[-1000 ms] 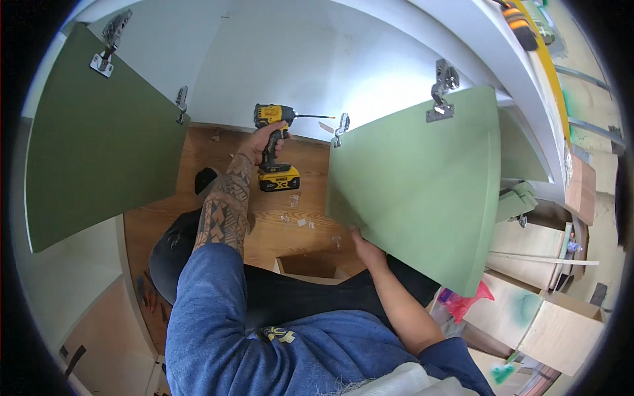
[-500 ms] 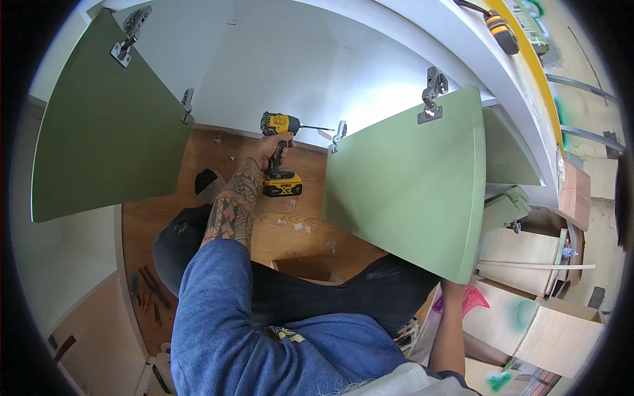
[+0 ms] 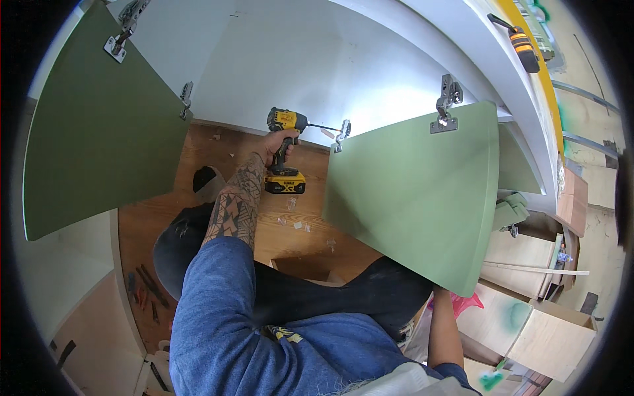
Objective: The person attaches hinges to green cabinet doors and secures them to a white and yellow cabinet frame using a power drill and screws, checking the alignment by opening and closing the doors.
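My left hand (image 3: 281, 146) is closed around the grip of a yellow and black cordless impact driver (image 3: 286, 120). The driver's long thin bit points right and reaches the lower hinge (image 3: 341, 136) of a light green cabinet door (image 3: 409, 191). Whether the tip sits in a screw I cannot tell. This door stands open, with an upper hinge (image 3: 446, 105) near its top corner. At the door's bottom edge my right hand (image 3: 444, 294) is mostly hidden behind the panel, fingers out of sight.
Another green door (image 3: 99, 132) hangs open at left. Hand tools (image 3: 148, 287) lie on the wooden cabinet floor, with small clear scraps near the driver. An orange and black tool (image 3: 523, 51) rests on the white frame. Pale wooden boxes (image 3: 551, 340) stand at lower right.
The driver has moved slightly right, bringing its bit up to the lower hinge. The right-hand door appears a little farther right and lower, as the view shifts. My left hand keeps its grip.
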`<state>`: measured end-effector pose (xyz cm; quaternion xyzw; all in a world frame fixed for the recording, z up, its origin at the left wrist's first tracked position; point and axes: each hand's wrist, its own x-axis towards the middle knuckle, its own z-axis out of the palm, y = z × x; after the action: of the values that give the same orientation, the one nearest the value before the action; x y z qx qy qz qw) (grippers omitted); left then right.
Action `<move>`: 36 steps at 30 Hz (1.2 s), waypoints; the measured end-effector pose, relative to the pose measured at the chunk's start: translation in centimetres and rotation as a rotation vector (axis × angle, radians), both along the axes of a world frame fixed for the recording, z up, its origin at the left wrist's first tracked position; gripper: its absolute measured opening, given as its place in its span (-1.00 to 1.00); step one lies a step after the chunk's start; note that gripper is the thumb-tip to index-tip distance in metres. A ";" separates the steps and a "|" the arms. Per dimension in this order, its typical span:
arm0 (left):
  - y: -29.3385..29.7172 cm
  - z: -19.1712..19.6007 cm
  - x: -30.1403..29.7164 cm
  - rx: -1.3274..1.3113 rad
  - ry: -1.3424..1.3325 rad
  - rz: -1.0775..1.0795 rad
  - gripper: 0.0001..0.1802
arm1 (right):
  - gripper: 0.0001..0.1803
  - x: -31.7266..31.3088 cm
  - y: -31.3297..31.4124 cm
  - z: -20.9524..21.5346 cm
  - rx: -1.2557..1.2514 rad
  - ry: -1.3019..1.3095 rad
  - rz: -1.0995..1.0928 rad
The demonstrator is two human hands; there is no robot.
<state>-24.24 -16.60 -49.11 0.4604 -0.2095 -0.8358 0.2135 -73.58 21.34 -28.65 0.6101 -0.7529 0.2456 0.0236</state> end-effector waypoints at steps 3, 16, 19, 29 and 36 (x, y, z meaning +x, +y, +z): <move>0.0 0.2 -0.2 0.008 -0.012 -0.012 -0.69 | -0.71 -0.1 -0.2 0.1 0.000 0.006 0.000; -0.1 -0.7 0.1 0.012 0.033 -0.018 -0.68 | -0.71 -0.1 -0.9 0.1 -0.016 0.014 0.005; 0.0 -0.7 -0.2 0.007 0.019 -0.006 -0.69 | -0.71 -0.1 -0.6 0.2 -0.016 0.016 0.002; 0.0 -0.1 0.0 0.010 -0.001 -0.024 -0.68 | -0.71 -0.3 -0.4 0.3 -0.014 0.021 -0.008; 0.2 0.2 -0.2 -0.004 0.017 -0.030 -0.68 | -0.72 -0.5 -0.2 0.5 -0.019 0.022 -0.015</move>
<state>-24.45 -16.41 -48.89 0.4498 -0.2161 -0.8424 0.2035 -74.07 21.17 -28.18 0.6069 -0.7548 0.2458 0.0396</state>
